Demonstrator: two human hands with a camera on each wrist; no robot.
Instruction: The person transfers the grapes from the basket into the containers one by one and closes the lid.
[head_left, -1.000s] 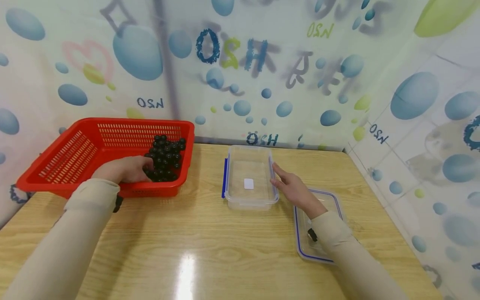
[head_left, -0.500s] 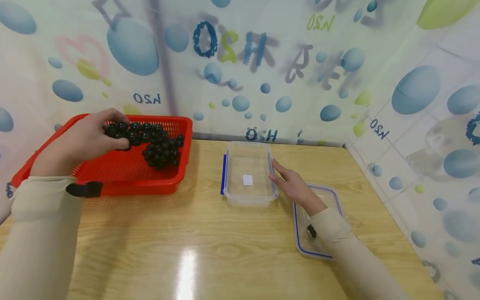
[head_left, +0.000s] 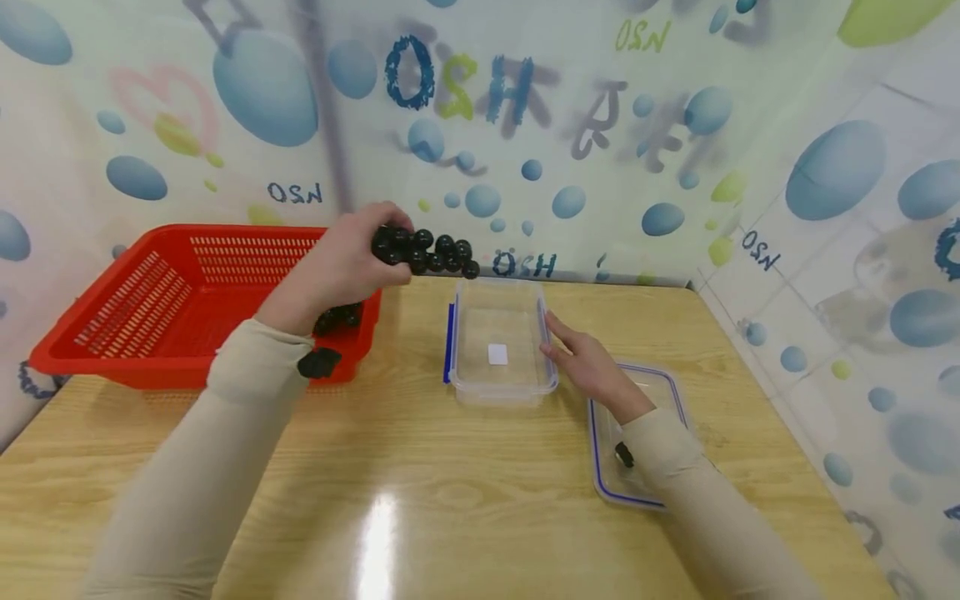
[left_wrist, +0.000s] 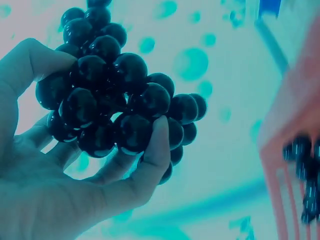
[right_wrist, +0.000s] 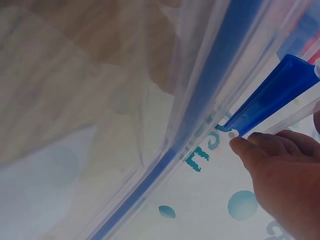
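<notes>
My left hand (head_left: pixel 337 262) grips a bunch of black grapes (head_left: pixel 431 252) in the air, between the red basket and the clear food container (head_left: pixel 498 333). In the left wrist view, thumb and fingers curl round the grapes (left_wrist: pixel 100 75). The container stands on the table with its top off, a blue clip flap (head_left: pixel 450 343) hanging at its left side and a white label inside. At its right edge, my right hand (head_left: pixel 588 367) rests its extended fingertips. The right wrist view has that hand (right_wrist: pixel 285 170) right at a blue clip flap (right_wrist: pixel 272 92).
A red plastic basket (head_left: pixel 180 364) stands at the left with more black grapes (head_left: pixel 341 317) in its right end, partly behind my left arm. The clear lid (head_left: pixel 637 496) with a blue seal lies under my right forearm. A patterned curtain (head_left: pixel 480 158) backs the wooden table (head_left: pixel 420 500).
My left hand has lifted a bunch of grapes out of the basket, then swung it right, toward the container. The right hand has kept its place at the container's edge.
</notes>
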